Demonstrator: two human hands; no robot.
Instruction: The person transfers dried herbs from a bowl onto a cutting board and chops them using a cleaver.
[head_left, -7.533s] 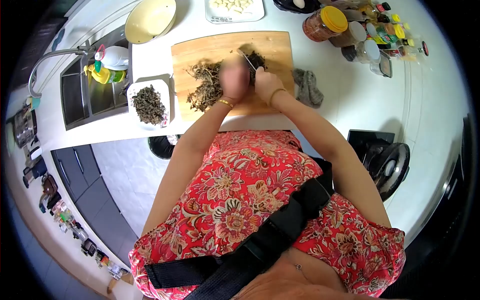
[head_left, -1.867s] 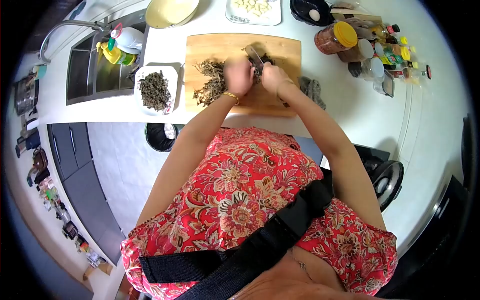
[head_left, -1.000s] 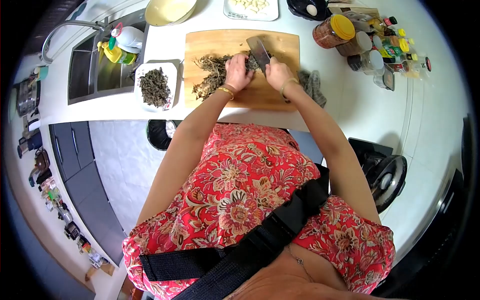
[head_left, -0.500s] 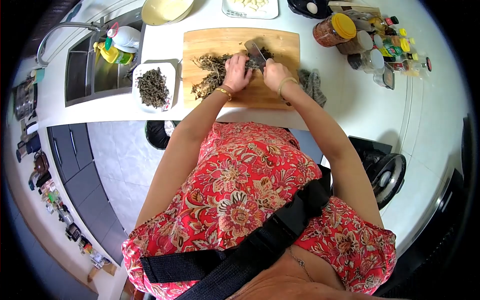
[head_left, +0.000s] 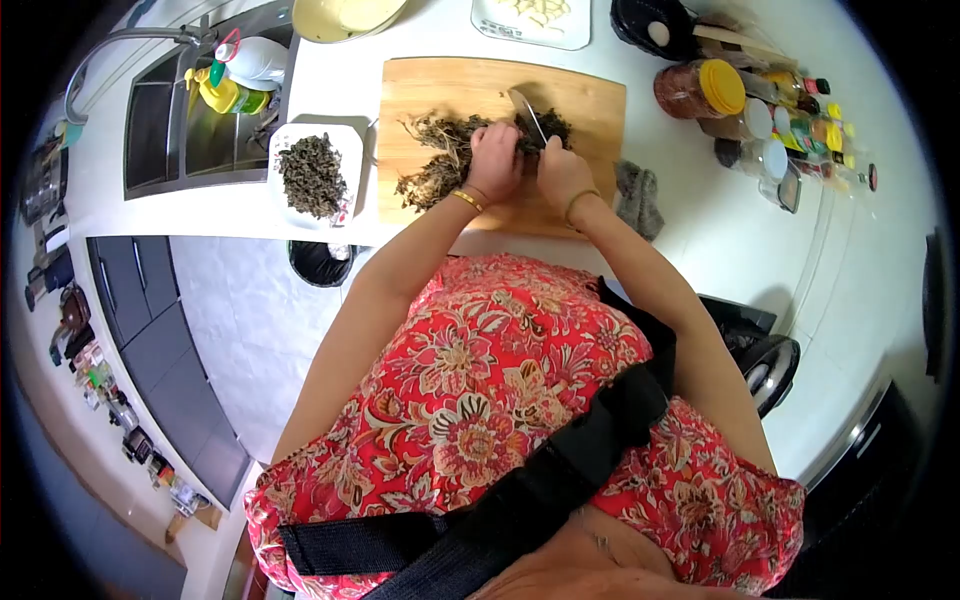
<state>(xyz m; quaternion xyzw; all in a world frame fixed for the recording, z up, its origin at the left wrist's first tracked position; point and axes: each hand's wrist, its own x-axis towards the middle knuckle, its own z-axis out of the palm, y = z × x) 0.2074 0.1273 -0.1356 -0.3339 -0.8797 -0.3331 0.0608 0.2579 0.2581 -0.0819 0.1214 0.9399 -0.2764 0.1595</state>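
On the wooden cutting board [head_left: 598, 120] lies a bundle of dried, dark leafy greens [head_left: 432, 180] with pale stems toward the left. My left hand [head_left: 496, 160] rests on the bundle, its fingers curled over and pressing it down. My right hand [head_left: 565, 172], closed round the handle of a kitchen knife [head_left: 530, 116], is just right of the left one. The blade points away from me, set at the right part of the greens. Dark cut pieces [head_left: 557, 128] lie on the blade's right side. My palms hide part of the bundle and the knife handle.
A white plate [head_left: 353, 150] of chopped dark greens stands left of the board, beside the sink [head_left: 160, 130]. Behind are a yellowish bowl [head_left: 350, 20] and a plate [head_left: 532, 35] of pale pieces. Jars [head_left: 705, 88] and bottles crowd the right; a grey cloth [head_left: 638, 200] lies nearby.
The view has shifted, so the board appears farther right. The knife blade has turned from showing its broad face to a more upright, edge-on position. Both hands stay at the greens.
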